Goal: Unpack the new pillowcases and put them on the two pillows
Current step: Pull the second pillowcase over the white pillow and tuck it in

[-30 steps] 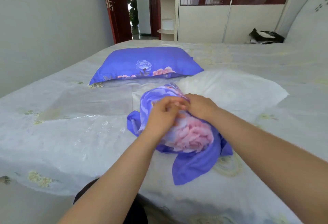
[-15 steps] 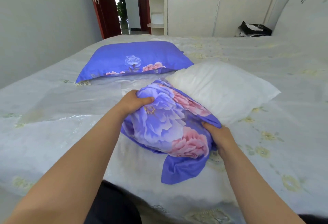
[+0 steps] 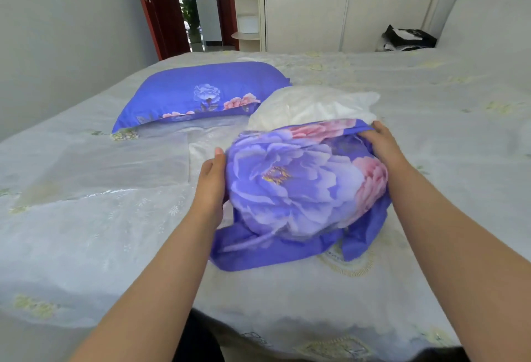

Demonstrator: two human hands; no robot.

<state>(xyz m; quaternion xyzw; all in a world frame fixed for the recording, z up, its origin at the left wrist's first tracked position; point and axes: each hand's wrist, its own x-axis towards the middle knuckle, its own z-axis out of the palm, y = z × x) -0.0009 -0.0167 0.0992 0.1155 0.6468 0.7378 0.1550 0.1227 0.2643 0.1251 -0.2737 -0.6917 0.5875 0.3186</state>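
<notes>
Head-camera view, looking down across the bed (image 3: 86, 232): one pillow is finished. The covered pillow (image 3: 201, 94) lies further up the bed on the left, fully inside its purple floral case. The second is about half done, as I judge it. The purple peony pillowcase (image 3: 296, 186) is drawn over the near end of the white pillow (image 3: 313, 104), whose far end shows bare beyond the case's open edge. The case is bunched and rounded over the stuffing, and loose purple cloth trails toward the near edge of the bed.

The two hands are apart, one on each side of the bundle. The left hand (image 3: 211, 183) lies against the left side of the case, fingers tucked under the cloth, so how tightly it grips I cannot tell. The right hand (image 3: 379, 140) holds the open hem at the far right corner, fingers curled over it.

A sheet of clear plastic packaging (image 3: 120, 160) lies flat on the bed to the left. What remains, I reckon, is pulling the hem over the bare end and smoothing the corners.
</notes>
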